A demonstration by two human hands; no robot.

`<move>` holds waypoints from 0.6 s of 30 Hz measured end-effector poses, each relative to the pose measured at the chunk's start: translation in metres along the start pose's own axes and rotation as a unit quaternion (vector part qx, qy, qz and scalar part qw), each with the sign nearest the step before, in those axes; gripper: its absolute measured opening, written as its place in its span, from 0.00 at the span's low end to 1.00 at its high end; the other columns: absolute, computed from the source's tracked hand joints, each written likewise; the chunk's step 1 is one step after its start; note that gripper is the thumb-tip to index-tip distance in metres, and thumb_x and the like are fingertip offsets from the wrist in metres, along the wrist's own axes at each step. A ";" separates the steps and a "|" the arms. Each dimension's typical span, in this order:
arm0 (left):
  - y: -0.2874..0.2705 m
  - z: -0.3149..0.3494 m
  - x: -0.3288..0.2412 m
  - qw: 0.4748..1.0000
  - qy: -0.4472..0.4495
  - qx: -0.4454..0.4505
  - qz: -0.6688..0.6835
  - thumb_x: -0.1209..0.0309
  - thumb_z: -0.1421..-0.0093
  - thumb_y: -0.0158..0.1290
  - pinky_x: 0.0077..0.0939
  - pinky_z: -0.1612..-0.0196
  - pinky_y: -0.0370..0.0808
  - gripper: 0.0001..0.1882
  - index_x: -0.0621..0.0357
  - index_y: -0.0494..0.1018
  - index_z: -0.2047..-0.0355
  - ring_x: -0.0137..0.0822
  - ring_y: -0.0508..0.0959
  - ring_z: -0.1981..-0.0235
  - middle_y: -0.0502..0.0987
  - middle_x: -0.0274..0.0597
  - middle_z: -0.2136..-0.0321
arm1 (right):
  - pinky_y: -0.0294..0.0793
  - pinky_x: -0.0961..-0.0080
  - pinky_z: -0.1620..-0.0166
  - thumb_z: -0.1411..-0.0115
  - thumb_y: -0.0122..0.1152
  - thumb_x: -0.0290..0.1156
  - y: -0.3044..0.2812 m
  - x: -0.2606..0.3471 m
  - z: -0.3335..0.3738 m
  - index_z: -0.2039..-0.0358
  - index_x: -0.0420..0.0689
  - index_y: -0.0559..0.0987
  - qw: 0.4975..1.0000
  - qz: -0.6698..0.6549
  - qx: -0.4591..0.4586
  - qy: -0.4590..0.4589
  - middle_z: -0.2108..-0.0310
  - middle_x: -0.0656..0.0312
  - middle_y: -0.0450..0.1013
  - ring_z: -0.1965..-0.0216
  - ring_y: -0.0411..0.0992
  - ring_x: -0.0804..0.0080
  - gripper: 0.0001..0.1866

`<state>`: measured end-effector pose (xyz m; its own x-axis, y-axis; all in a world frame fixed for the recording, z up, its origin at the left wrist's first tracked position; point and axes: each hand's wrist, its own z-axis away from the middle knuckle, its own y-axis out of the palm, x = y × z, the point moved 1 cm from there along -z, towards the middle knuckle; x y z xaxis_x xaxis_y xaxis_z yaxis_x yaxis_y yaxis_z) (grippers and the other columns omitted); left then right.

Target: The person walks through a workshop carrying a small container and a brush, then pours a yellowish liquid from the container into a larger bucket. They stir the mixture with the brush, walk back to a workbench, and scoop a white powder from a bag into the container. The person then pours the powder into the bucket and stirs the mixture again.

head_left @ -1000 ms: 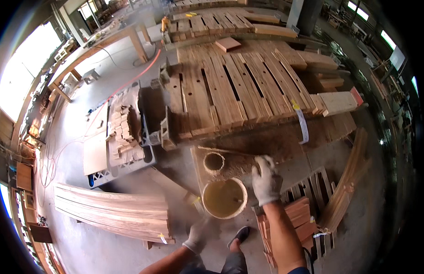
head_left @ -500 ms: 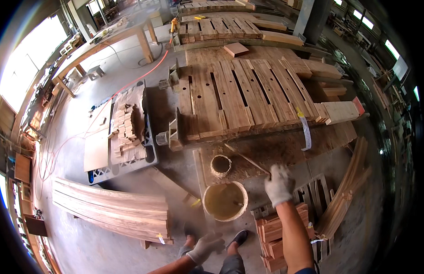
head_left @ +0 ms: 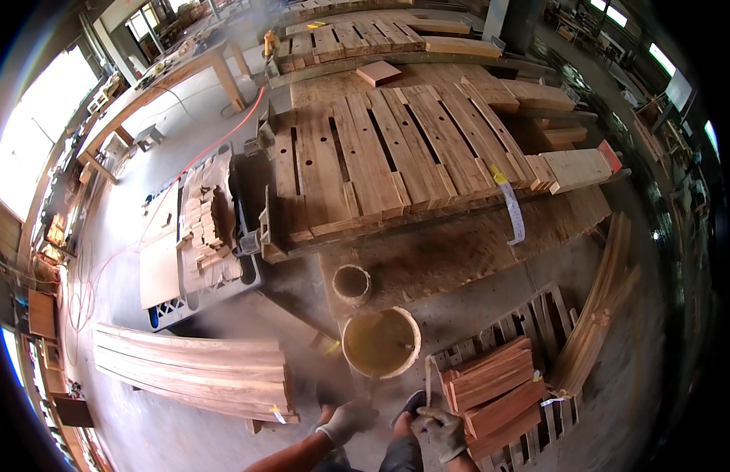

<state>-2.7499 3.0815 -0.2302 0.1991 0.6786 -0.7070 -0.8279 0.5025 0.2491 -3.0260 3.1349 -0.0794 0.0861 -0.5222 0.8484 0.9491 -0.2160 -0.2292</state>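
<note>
My right hand (head_left: 444,433), in a light work glove, is low in the picture and closed round a thin stick (head_left: 428,379) that points upward. It is beside a stack of reddish-brown wood blocks (head_left: 499,397). My left hand (head_left: 348,421), also gloved, hangs in front of my legs with its fingers loosely apart and nothing visible in them. Just beyond it stands a round bucket (head_left: 416,338) of murky yellowish liquid with a crusted pale rim. A smaller crusted pot (head_left: 368,287) stands on the board behind the bucket.
Slotted wooden planks (head_left: 396,157) lie side by side on supports ahead, with a paper tag (head_left: 514,216) hanging off the front edge. Long boards (head_left: 192,366) are stacked at the left. Wood pieces lie on a dark plastic pallet (head_left: 251,275). Long strips (head_left: 601,315) lean at the right.
My right hand has drawn back from above the board, down toward my legs, bringing the stick with it. My left hand has shifted slightly left. The view has tilted a little.
</note>
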 end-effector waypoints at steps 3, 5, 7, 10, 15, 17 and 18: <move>-0.001 -0.002 0.004 0.997 -0.004 -0.018 0.071 0.71 0.32 0.63 0.29 0.65 0.81 0.21 0.58 0.74 0.41 0.33 0.83 0.69 0.83 0.39 0.60 | 0.86 0.69 0.60 0.34 0.59 0.22 0.013 -0.010 -0.006 0.48 0.34 0.86 0.950 -0.284 0.086 0.102 0.59 0.54 0.86 0.63 0.85 0.67 0.16; -0.001 -0.003 0.004 0.994 -0.018 -0.028 0.103 0.71 0.31 0.62 0.30 0.67 0.81 0.20 0.57 0.74 0.41 0.33 0.82 0.72 0.83 0.40 0.61 | 0.84 0.73 0.58 0.30 0.58 0.24 0.022 -0.022 -0.015 0.49 0.35 0.86 0.931 -0.331 0.106 0.111 0.60 0.56 0.86 0.62 0.85 0.69 0.14; -0.001 -0.005 0.008 0.992 -0.030 -0.033 0.120 0.72 0.31 0.61 0.30 0.69 0.81 0.19 0.57 0.74 0.41 0.33 0.81 0.74 0.83 0.40 0.61 | 0.84 0.74 0.59 0.28 0.59 0.28 0.023 -0.028 -0.016 0.51 0.37 0.86 0.960 -0.250 0.087 0.090 0.60 0.56 0.86 0.63 0.85 0.70 0.13; 0.003 -0.001 -0.002 0.980 -0.057 -0.061 0.182 0.71 0.30 0.61 0.29 0.71 0.80 0.19 0.57 0.74 0.41 0.33 0.80 0.76 0.83 0.40 0.62 | 0.83 0.74 0.59 0.27 0.61 0.31 0.018 0.004 -0.020 0.53 0.39 0.87 0.996 -0.080 0.045 0.017 0.61 0.55 0.86 0.63 0.85 0.71 0.11; -0.002 -0.008 -0.003 0.977 -0.076 -0.067 0.190 0.70 0.30 0.61 0.28 0.71 0.80 0.18 0.57 0.75 0.42 0.32 0.80 0.77 0.83 0.40 0.63 | 0.83 0.73 0.59 0.26 0.63 0.32 0.020 -0.027 -0.031 0.54 0.39 0.86 0.998 0.032 -0.044 -0.035 0.62 0.55 0.85 0.64 0.84 0.72 0.10; -0.004 -0.008 -0.001 0.979 -0.066 -0.071 0.181 0.69 0.29 0.61 0.28 0.72 0.79 0.17 0.58 0.76 0.42 0.31 0.80 0.77 0.83 0.40 0.63 | 0.82 0.76 0.62 0.25 0.61 0.30 0.021 -0.027 -0.036 0.53 0.38 0.84 0.990 0.065 -0.062 -0.111 0.61 0.57 0.83 0.68 0.81 0.76 0.10; -0.004 -0.008 -0.004 0.980 -0.062 -0.072 0.177 0.69 0.29 0.61 0.28 0.72 0.79 0.17 0.58 0.76 0.43 0.31 0.80 0.76 0.83 0.40 0.63 | 0.82 0.76 0.61 0.25 0.60 0.30 0.022 -0.023 -0.037 0.53 0.38 0.84 0.989 0.071 -0.061 -0.116 0.61 0.58 0.83 0.68 0.81 0.76 0.09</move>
<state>-2.7518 3.0728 -0.2330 -0.0596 0.8605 -0.5060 -0.9204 0.1489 0.3616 -3.0184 3.1118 -0.1219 0.2972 -0.3542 0.8867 0.8802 -0.2583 -0.3982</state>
